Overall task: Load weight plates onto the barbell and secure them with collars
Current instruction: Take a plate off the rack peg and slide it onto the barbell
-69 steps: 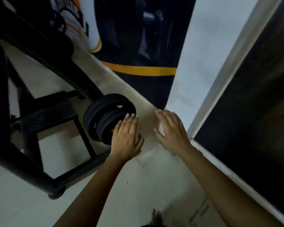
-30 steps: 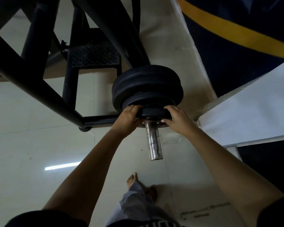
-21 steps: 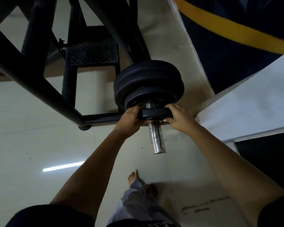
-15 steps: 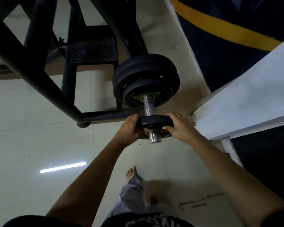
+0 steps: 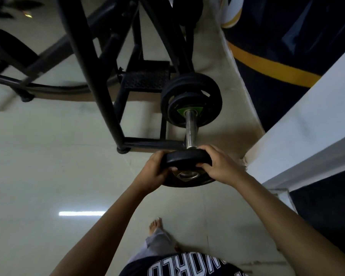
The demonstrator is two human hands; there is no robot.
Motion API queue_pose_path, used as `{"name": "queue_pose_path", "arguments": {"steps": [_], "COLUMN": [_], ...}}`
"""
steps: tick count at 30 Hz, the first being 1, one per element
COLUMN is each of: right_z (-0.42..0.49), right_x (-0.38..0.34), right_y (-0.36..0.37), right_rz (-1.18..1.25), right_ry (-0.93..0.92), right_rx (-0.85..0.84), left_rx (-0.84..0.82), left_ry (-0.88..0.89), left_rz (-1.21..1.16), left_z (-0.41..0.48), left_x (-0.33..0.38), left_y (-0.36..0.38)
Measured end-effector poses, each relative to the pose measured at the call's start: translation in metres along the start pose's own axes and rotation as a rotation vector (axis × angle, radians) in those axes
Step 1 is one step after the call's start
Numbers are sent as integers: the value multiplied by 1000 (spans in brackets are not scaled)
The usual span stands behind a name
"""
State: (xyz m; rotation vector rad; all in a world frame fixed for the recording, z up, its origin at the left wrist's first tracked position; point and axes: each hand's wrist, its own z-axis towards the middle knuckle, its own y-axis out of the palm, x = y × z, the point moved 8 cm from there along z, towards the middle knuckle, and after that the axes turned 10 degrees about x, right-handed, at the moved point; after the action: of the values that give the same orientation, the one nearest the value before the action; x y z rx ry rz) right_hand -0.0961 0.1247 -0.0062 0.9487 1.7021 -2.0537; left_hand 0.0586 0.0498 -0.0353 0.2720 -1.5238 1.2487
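As our left hand (image 5: 154,173) and right hand (image 5: 221,169) grasp the plate (image 5: 187,158) by opposite rim sides, we judge it heavy, stiff; this hold suits.

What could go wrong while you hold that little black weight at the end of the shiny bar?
The small weight plate is right at the tip of the barbell sleeve, so it might slip off and fall near the bare foot below. The left hand and right hand curl round its rim; sliding it in fast could pinch them against the loaded plates.
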Motion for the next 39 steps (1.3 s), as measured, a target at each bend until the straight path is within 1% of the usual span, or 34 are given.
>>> {"name": "queue_pose_path", "arguments": {"steps": [5, 8, 14, 16, 19, 21, 26, 29, 36, 39], "right_z": [7, 14, 22, 21, 21, 21, 31, 43, 77, 93], "right_x": [-98, -162, -292, -333, -389, -425, -493, -524, -564, -572], "right_y": [-15, -16, 1, 16, 37, 49, 69, 69, 51, 41], "right_rz": [36, 109, 197, 240, 330, 382, 463, 489, 517, 497], "right_ry": [-219, -323, -552, -597, -614, -632, -613, -594, -522, -517], "right_rx": [109, 121, 174, 176, 173, 189, 240, 267, 359, 420], "left_rx": [222, 355, 548, 593, 644, 659, 572, 601, 591, 553], "left_ry": [30, 76, 143, 169, 187, 197, 234, 286, 360, 371], "left_rz": [65, 133, 211, 209, 221, 242, 270, 264, 218, 201], "left_z": [-23, -37, -80, -99, -123, -134, -133, -120, -74, -52], "left_x": [30, 46, 65, 64, 61, 59, 57, 60, 75, 79], "left_y": [-96, -164, -292, -331, -390, -428, -506, -541, -587, -595]}}
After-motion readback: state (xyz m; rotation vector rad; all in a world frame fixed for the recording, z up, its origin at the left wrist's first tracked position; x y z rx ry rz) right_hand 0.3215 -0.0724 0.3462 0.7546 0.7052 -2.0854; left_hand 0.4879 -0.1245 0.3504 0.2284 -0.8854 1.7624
